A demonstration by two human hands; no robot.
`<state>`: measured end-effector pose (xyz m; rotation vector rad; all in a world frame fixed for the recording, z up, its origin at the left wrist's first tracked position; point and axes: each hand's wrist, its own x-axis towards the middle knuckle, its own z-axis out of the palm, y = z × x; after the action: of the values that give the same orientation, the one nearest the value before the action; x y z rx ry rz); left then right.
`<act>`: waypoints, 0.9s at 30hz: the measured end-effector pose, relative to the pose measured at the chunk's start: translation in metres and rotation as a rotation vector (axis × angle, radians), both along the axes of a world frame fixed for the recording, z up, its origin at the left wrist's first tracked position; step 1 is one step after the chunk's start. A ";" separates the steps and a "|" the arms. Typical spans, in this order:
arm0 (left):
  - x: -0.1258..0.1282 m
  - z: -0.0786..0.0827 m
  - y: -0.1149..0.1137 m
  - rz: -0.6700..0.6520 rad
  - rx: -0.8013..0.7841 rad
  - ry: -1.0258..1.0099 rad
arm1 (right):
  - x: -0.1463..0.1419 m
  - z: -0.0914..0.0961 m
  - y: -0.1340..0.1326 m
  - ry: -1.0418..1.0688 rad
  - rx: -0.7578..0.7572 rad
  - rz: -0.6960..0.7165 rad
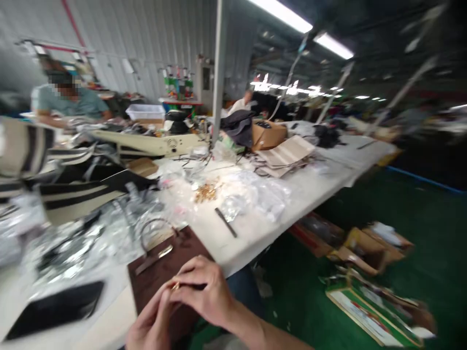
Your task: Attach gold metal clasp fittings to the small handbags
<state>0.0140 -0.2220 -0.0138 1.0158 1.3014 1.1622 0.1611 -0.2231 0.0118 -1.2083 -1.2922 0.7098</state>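
My left hand point(151, 325) and my right hand point(204, 291) meet at the near table edge over a dark brown leather piece point(160, 272). Their fingertips pinch a small gold metal fitting point(175, 286) between them. A metal clasp bar point(155, 257) and a thin wire ring point(156, 231) lie on the far end of the brown piece. The picture is blurred by motion.
A long white table point(255, 228) carries clear plastic bags point(251, 194), a heap of gold fittings point(206, 193), a dark stick point(226, 222), striped bag panels point(73, 194) and a black tablet point(54, 308). A person point(69, 99) sits at far left. Cardboard boxes point(357, 248) lie on the green floor.
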 end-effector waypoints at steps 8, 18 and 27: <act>-0.029 0.007 0.011 -0.047 0.104 -0.040 | 0.019 0.003 0.004 -0.097 -0.029 0.120; -0.067 -0.022 0.101 -0.119 0.347 0.767 | 0.015 -0.039 0.040 -0.236 -0.120 0.167; -0.068 0.004 0.123 -0.198 0.345 0.584 | 0.019 -0.055 0.044 0.116 -0.228 0.018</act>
<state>-0.0537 -0.0994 -0.0101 1.7929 1.4214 0.9888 0.1805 -0.1787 -0.0434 -1.3187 -1.1499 0.9460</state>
